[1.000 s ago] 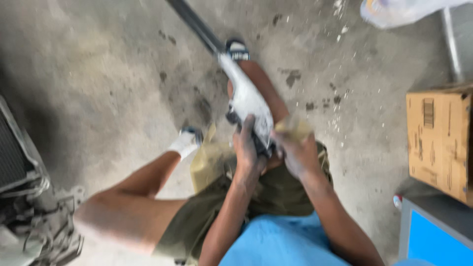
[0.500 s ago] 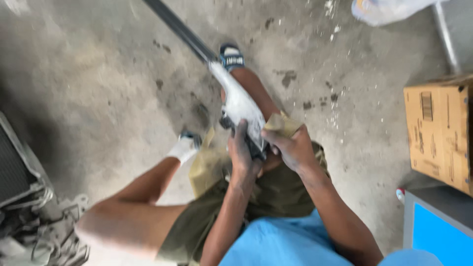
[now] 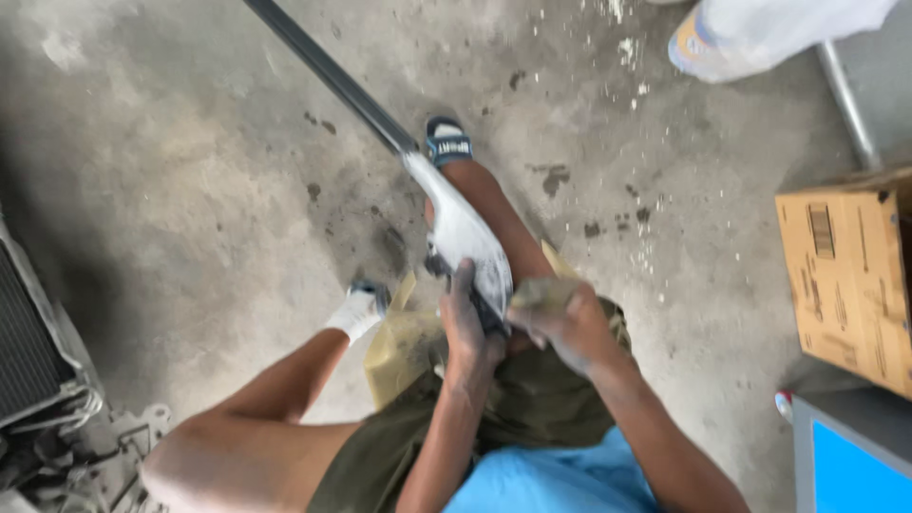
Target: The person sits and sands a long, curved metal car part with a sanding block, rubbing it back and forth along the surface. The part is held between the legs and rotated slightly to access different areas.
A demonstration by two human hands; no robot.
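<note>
White filler dust coats the near end of the long dark part [image 3: 456, 237] lying along the person's right thigh, its black stem running off toward the top left. In the head view the left hand [image 3: 467, 318] stays clamped around that end, while the right hand [image 3: 560, 318], closed on a tan sanding pad [image 3: 541, 293], has slid slightly back from the whitened face; the rubbing looks unfinished. A yellowish sheet [image 3: 404, 347] lies underneath.
</note>
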